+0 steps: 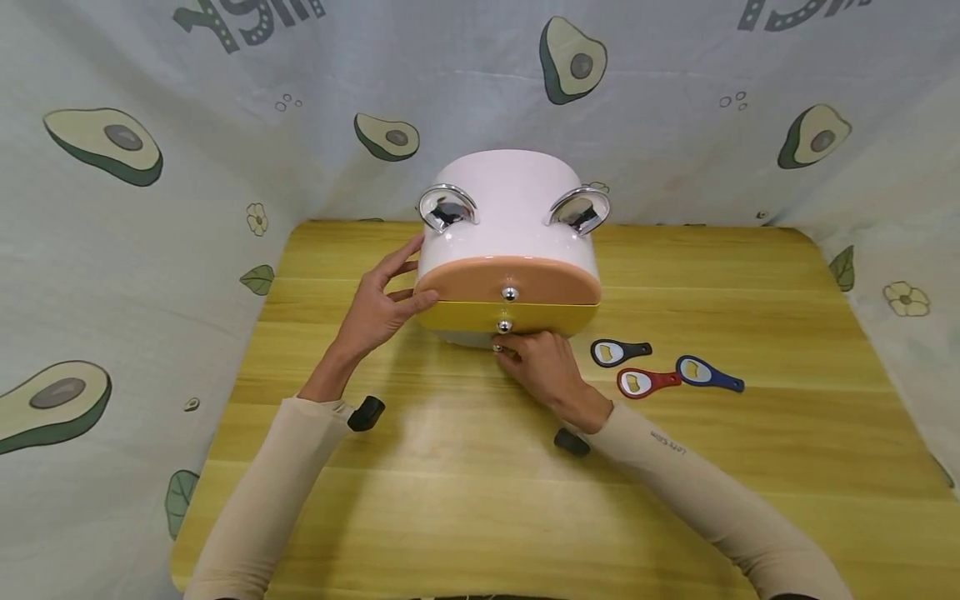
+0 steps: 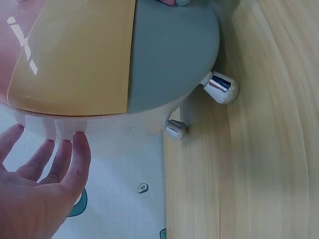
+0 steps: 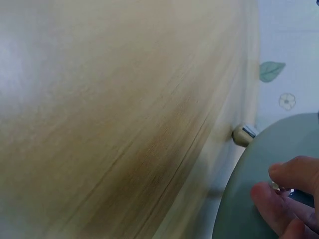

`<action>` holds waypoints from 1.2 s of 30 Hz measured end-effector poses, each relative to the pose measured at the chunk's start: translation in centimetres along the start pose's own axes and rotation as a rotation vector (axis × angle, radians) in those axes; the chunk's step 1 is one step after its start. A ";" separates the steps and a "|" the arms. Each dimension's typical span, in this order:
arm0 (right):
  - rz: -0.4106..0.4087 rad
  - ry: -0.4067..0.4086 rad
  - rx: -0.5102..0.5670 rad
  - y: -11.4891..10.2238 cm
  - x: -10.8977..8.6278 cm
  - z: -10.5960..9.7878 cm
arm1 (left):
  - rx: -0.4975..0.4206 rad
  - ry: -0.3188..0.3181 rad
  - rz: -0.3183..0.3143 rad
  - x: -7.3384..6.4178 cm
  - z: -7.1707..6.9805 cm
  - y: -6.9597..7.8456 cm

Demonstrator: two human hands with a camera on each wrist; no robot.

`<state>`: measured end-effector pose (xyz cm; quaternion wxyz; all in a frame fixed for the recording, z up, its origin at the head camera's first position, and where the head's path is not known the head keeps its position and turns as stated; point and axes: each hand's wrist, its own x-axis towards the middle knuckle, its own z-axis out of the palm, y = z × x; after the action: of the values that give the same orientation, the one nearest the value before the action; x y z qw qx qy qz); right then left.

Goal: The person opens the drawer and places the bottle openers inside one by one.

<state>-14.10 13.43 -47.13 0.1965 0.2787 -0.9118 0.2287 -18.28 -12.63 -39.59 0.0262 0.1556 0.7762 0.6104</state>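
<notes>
One rounded white cabinet (image 1: 510, 200) stands on the wooden table (image 1: 450, 517), just beyond the right hand (image 1: 543, 367) and directly beside the left hand (image 1: 378, 300). Its front is split into drawers, one above another. The orange drawer (image 1: 468, 282) is at the top, level with the left thumb. The yellow drawer (image 1: 465, 316) comes next, and the grey-green drawer (image 2: 172, 55) is lowest, right behind the right fingertips. All appear pushed in, so what they contain is hidden.

The left hand is spread rather wide: the fingertips rest against the cabinet's white side, while the thumb touches the front edge near the seam between orange and yellow. The right hand is narrow, pinching the bottom knob (image 3: 275, 186) of the grey-green drawer between thumb and forefinger. Just above those fingers is the silver middle knob (image 1: 505, 326), with the top knob (image 1: 510, 294) higher up. Chrome ears (image 1: 447, 208) jut from the cabinet's upper part, beyond both hands, and shiny rounded feet (image 2: 222, 88) hold it off the tabletop.

To the right of the right hand lie bottle openers, outside the cabinet. The black opener (image 1: 622, 351) is nearest, the red opener (image 1: 648, 382) a little closer to the person, and the blue opener (image 1: 708, 374) farthest out. Whether the red handle touches the blue opener's head is unclear. Beyond the hands hangs an avocado-print cloth (image 1: 465, 83).
</notes>
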 end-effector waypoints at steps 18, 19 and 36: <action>0.035 -0.086 0.017 -1.2 -1.6 -1.0 | 0.010 0.026 0.011 -0.3 0.5 0.1; 0.039 -0.095 0.022 -1.4 -1.8 -1.2 | 0.009 0.028 0.015 -0.3 0.5 0.1; 0.054 -0.157 0.053 -3.8 -4.0 -2.5 | 0.053 0.063 -0.001 -0.2 0.3 0.1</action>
<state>-8.17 13.59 -45.91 0.1106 0.2765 -0.9251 0.2355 -17.96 -12.39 -39.64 -0.0018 0.1366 0.7927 0.5942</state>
